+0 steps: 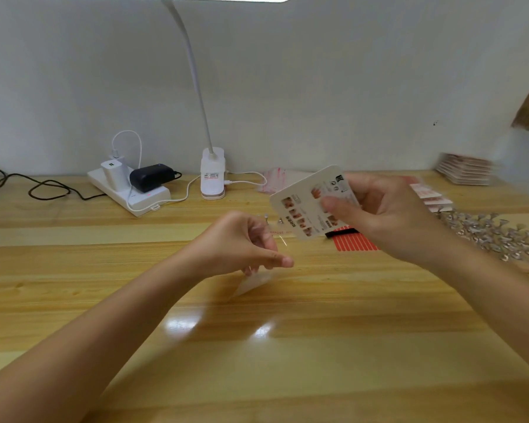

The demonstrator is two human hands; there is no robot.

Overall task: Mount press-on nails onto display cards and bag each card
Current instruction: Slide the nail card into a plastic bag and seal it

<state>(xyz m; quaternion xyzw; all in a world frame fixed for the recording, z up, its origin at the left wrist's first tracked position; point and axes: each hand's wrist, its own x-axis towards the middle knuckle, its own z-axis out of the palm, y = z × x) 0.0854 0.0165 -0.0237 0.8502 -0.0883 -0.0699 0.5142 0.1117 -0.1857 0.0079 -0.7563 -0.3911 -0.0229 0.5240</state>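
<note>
Right hand [379,209] grips a display card [306,206], left hand [245,242] pinches a clear bag [257,279]; power strip [129,190] behind.

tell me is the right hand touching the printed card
Touching. The head view shows the right hand gripping the printed card, thumb pressed across its face.

We see open surface [287,346] nearest us, where hands could pass. At the far left a power strip [129,190] and dark cable [48,187] block the way, a lamp base [213,175] stands mid-back, and loose nails [495,236] crowd the right.
</note>
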